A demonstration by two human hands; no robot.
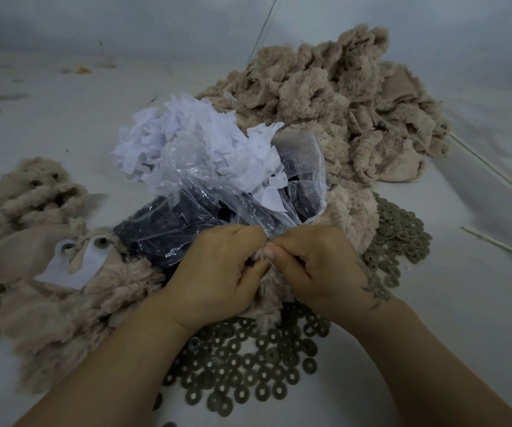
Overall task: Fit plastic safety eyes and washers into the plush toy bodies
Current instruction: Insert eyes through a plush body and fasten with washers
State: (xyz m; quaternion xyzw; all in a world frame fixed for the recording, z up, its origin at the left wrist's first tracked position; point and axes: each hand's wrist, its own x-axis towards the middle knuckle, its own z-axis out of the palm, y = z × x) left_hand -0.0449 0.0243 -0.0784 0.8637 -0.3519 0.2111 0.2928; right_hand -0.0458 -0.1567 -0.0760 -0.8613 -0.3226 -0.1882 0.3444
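Note:
My left hand (217, 269) and my right hand (319, 266) meet at the centre, both gripping one beige plush body (268, 294) bunched between them. My right thumb presses into its fur at the top. What the fingertips pinch inside the fur is hidden. Grey-brown round washers (248, 371) lie scattered on the table below my hands, and more washers (399, 238) sit to the right. A clear plastic bag (217, 208) with dark eyes inside lies just behind my hands.
White paper scraps (193, 143) pile on the bag. A big heap of beige plush bodies (341, 103) rises at the back right. Plush bodies with a white paper piece (73, 266) lie at the left. Thin white sticks (501, 245) lie on the right.

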